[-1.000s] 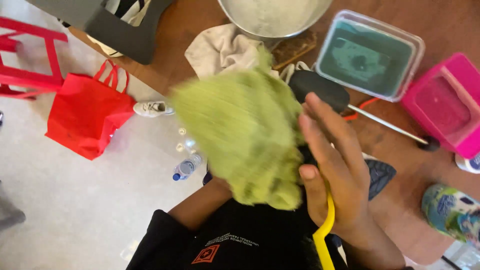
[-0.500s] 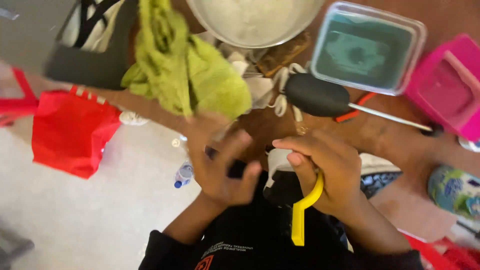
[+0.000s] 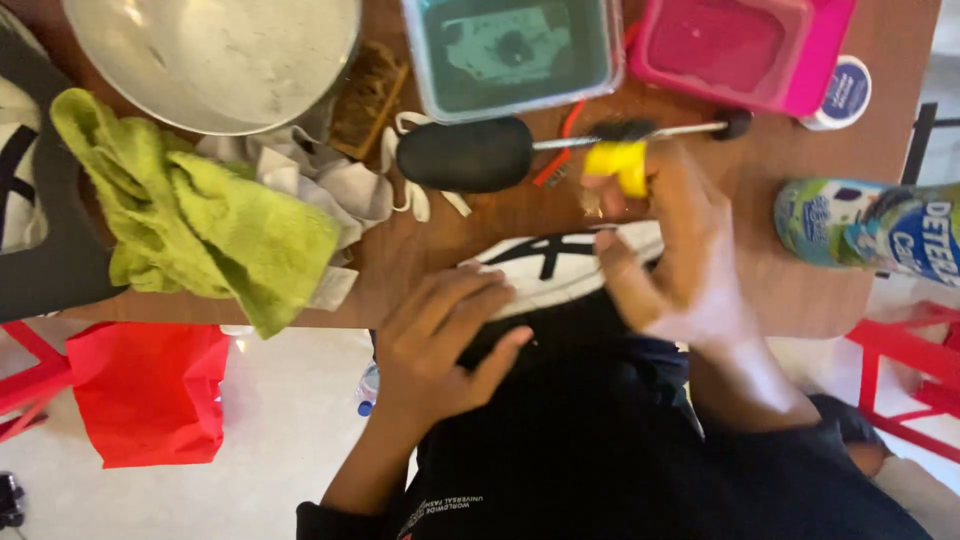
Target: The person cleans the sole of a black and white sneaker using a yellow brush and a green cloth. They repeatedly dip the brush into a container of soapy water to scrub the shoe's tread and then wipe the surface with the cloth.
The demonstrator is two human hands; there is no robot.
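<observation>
My left hand point(image 3: 445, 340) rests on the near end of a white shoe with black stripes point(image 3: 565, 265) that lies at the edge of the wooden table point(image 3: 720, 150). My right hand point(image 3: 670, 260), blurred by motion, is shut on a yellow-handled brush point(image 3: 620, 165) and holds it above the far side of the shoe. A green cloth point(image 3: 195, 215) lies loose on the table's left edge, with no hand on it.
On the table: a metal bowl point(image 3: 215, 55), a wooden brush point(image 3: 368, 95), white rags point(image 3: 330, 180), a black-headed tool point(image 3: 470, 155), a teal tub point(image 3: 515, 50), a pink tub point(image 3: 740, 45), a detergent bottle point(image 3: 870, 225). A red bag point(image 3: 150, 395) sits on the floor.
The green cloth has gone from my hands to the table's left edge. My right hand has lifted the yellow brush up over the shoe, and my left hand now rests on the shoe.
</observation>
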